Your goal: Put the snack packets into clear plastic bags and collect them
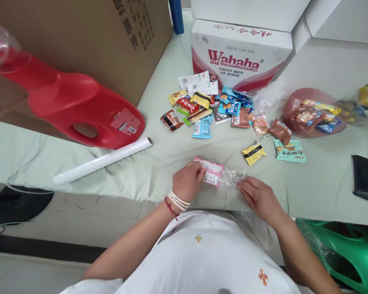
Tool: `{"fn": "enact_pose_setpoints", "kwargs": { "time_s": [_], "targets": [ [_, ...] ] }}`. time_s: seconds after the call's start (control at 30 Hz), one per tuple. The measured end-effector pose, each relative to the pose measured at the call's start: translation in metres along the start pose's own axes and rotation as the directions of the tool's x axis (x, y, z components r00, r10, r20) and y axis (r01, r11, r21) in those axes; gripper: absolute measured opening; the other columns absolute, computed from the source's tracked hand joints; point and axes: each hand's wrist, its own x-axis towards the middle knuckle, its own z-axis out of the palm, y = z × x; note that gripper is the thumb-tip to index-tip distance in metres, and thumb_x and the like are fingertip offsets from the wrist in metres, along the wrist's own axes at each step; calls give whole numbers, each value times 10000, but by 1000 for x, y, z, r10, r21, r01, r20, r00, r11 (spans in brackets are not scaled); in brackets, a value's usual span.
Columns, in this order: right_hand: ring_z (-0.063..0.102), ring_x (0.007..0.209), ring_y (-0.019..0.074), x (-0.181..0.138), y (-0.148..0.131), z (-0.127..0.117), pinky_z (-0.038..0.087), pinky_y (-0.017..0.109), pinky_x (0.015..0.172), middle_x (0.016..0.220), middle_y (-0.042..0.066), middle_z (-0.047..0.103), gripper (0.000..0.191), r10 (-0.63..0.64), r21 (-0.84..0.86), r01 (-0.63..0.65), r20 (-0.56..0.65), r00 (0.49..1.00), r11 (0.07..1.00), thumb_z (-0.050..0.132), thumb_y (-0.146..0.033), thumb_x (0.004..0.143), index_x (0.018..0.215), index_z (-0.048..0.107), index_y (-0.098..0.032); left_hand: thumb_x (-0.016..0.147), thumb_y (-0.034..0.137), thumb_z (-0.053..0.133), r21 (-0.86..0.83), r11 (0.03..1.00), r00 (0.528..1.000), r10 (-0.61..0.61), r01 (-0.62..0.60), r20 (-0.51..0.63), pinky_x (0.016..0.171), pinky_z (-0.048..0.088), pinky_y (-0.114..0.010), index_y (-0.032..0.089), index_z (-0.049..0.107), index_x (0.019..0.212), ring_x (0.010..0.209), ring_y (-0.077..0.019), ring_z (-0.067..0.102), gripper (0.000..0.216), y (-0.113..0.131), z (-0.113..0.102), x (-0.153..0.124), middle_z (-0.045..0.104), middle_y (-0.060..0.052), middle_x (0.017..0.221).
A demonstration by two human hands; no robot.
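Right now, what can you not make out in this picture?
Head view:
The pink and white snack packet: print too small; the left hand covers one end.
The right hand: its own back hides whether the fingers pinch the clear plastic bag.
The black flat object: cut off by the right edge.

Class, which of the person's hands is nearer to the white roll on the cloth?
Left. The left hand, holding a pink packet, is to the right of the white roll; the right hand is farther right, touching a clear plastic bag.
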Motion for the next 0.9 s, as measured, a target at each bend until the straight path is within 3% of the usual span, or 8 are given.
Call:
{"fn": "enact_pose_setpoints", "kwargs": {
  "time_s": [0.1,0.17,0.27,0.4,0.5,0.7,0.8,0.9],
  "targets": [
    [618,952,239,-3,12,-5,536,360,802,1023,99,685,212,75,-40,-78,-79,994,996,507,-193,1036,1143,689,-211,997,402,525,-15,1000,1000,0,0,-10,604,271,-298,235,600,836,830,-202,631,244,-2,2,0,707,-21,945],
    [575,1050,282,3,15,-5,535,424,873,1229,145,653,291,67,-91,-78,-116,991,993,550,-183,1001,1267,668,-201,996,408,524,-15,1000,1000,1,-1,-17,603,270,-298,235,597,836,825,-204,627,246,-4,3,1,705,-25,935],
    [542,1064,299,21,13,-4,521,475,910,1471,140,555,358,-19,-140,13,-42,999,990,577,-167,972,1308,686,-226,993,413,528,-17,1000,1000,4,-4,-23,607,274,-298,232,592,838,818,-203,624,247,-4,4,2,702,-28,933],
    [581,944,263,42,10,-11,513,427,838,1172,102,714,212,-70,-47,65,-125,990,997,567,-208,1006,1066,769,-236,987,411,537,-29,1000,1000,-4,3,-30,606,271,-295,233,595,844,813,-197,623,235,-3,3,0,703,-24,938],
    [619,908,247,44,7,-21,518,399,821,976,80,725,202,-17,80,30,-161,987,996,568,-225,1017,1074,761,-237,986,404,539,-26,1000,999,-18,17,-38,606,268,-295,234,599,855,837,-204,629,223,-1,3,0,705,-28,945],
    [650,896,231,18,-6,-20,525,366,811,981,85,726,218,116,132,-99,-127,985,986,540,-289,1031,1103,737,-228,988,385,534,-42,999,999,-31,30,-20,596,267,-295,239,609,872,854,-212,636,201,0,5,0,710,-29,955],
    [615,732,198,2,-10,-16,493,327,706,864,68,708,303,470,192,-433,-239,850,881,557,-444,1017,976,731,-199,988,384,536,-59,998,1000,-22,21,-9,592,266,-297,239,610,877,832,-207,636,197,-2,5,0,713,-25,964],
    [550,618,166,-3,-13,-7,429,295,618,716,44,674,510,726,389,-668,-4,688,635,521,-615,987,776,702,-187,994,378,529,-66,998,1000,-2,2,0,594,267,-301,235,609,863,840,-209,641,210,-4,5,1,716,-27,967]
  ]
}}
